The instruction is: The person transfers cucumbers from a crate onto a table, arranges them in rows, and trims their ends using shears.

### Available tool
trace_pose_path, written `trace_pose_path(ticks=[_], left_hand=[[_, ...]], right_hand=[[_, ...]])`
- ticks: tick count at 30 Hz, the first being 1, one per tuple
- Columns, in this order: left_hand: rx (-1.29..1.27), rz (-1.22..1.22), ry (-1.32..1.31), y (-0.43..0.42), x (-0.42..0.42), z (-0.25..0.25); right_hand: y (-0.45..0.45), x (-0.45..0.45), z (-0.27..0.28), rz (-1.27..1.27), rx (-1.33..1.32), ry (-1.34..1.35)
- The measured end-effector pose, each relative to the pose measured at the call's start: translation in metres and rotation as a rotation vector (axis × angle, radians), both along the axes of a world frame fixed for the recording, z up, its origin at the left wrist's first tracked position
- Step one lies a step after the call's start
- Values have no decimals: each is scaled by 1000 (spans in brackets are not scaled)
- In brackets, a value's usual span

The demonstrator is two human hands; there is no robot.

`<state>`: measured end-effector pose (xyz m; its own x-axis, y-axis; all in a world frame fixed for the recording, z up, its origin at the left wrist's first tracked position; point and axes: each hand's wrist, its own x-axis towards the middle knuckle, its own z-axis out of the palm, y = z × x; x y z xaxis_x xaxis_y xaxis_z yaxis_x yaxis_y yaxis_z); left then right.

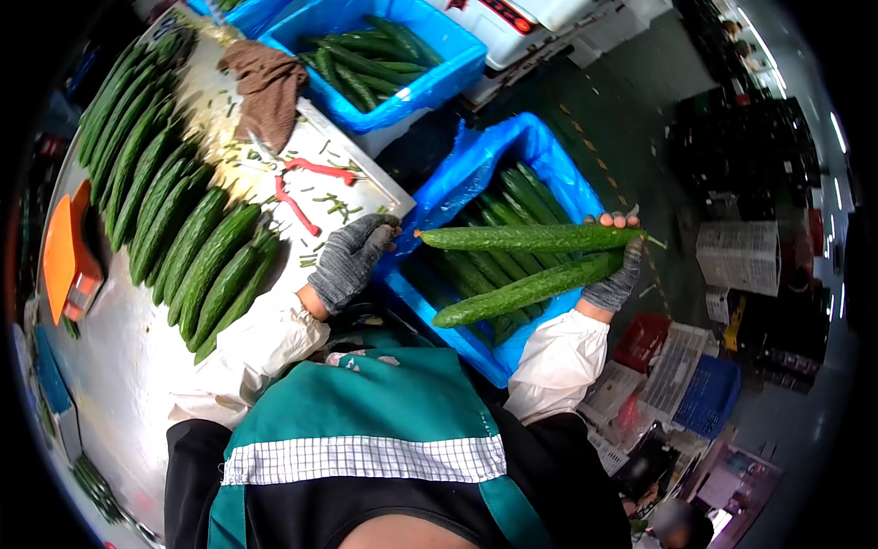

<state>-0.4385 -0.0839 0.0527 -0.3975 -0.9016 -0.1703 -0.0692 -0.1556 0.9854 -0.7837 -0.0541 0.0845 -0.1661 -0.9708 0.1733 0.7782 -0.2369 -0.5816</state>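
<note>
- Row of cucumbers point(199, 249) on the metal table point(105, 393), far left: lying side by side, long axes slanting from upper right to lower left of my view. The nearest ones could roll if my sleeve brushes them.
- Red-handled shears point(320, 170), on the table among green trimmings point(337, 203): blades toward the brown cloth point(270, 87). Reaching in without looking could nick my bare fingertips.
- My left hand point(343, 270), grey glove, by the table corner: fingers bent inward, thumb close to them. Can't tell if they pinch a small green bit or nothing.
- Upper cucumber point(521, 238) and lower cucumber point(521, 295), above the blue-lined crate point(498, 366): both gripped near one end, so the long free ends could sag, twist and slip out, cause being weight far from my grip. The lower looks less secure; dropped, it could bruise itself or those below. Squeezing hard could mark the skins.
- Upper one's long axis runs nearly straight across, orange-tipped end left, thin stem right, past my hand. Lower one slants, free end left and nearer my body, right end up by the upper one; they spread apart leftward like a narrow V.
- My right hand point(613, 285): fingers partly closed round both right ends, bare fingertips over the upper one's far side.
</note>
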Motion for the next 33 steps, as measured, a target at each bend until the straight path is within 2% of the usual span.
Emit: trace_pose_path(ticks=[1, 6, 9, 11, 12, 14, 15, 18, 20, 23, 26, 28, 30, 32, 33], left_hand=[[24, 81, 46, 0, 0, 3], [-386, -141, -344, -5, 8, 6], [-410, -116, -484, -2, 9, 10], [-172, -53, -317, -2, 12, 10], [-172, -54, -311, -3, 15, 6], [126, 9, 105, -7, 22, 0], [88, 34, 184, -8, 26, 0], [194, 153, 182, -11, 39, 5], [278, 215, 322, -10, 49, 6], [287, 126, 316, -7, 68, 12], [371, 50, 442, 5, 76, 25], [235, -28, 301, 7, 81, 31], [235, 61, 388, 13, 82, 38], [-525, -11, -147, 6, 90, 30], [-465, 52, -28, 11, 89, 37]], right_hand=[[-1, 3, -5, -16, 21, -25], [-12, 12, -24, 82, -21, 29], [-15, 19, -24, 82, 13, 2], [-19, 22, -26, 89, 46, -48], [-20, 24, -26, 86, 47, -42], [-23, 30, -26, 70, 84, -43], [-24, 35, -24, 60, 96, -72], [-28, 38, -31, 41, 172, -107], [-29, 37, -38, -24, 247, -98], [-30, 30, -51, -124, 342, -36], [-31, 40, -46, -60, 388, -190], [-36, 59, -33, -337, 612, -194], [-42, 66, -34, -292, 627, -229], [-43, 71, -35, -282, 638, -214], [-46, 63, -47, -146, 548, -224]])
